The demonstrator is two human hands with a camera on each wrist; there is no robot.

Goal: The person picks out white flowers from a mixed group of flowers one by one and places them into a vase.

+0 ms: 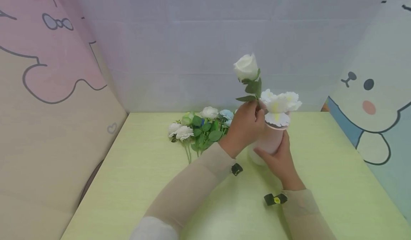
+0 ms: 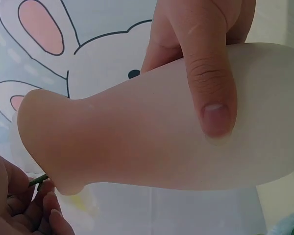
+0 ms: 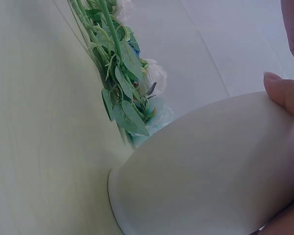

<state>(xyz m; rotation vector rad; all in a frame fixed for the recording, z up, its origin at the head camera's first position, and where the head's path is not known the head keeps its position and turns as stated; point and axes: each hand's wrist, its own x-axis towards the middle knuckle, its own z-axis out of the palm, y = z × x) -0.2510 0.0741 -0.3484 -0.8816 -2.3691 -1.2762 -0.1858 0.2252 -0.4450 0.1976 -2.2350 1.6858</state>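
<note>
A white rose (image 1: pixel 246 67) with dark green leaves stands upright above my left hand (image 1: pixel 244 127), which pinches its stem at the rim of a pale vase (image 1: pixel 271 140). In the left wrist view the end of the green stem (image 2: pixel 38 180) shows between those fingers, right at the vase's mouth. My right hand (image 1: pixel 280 159) grips the vase around its body, with the thumb (image 2: pixel 215 107) along the near side. The vase leans slightly on the table. White ruffled flowers with yellow centres (image 1: pixel 279 104) stick out of its mouth, their stems hidden inside.
Left of the vase, a bunch of artificial flowers (image 1: pixel 205 125), white, pale green and light blue, lies on the yellow-green table (image 1: pixel 128 197). A pale cloth wall (image 1: pixel 192 47) rises behind, and cartoon-printed panels (image 1: pixel 369 108) stand at both sides.
</note>
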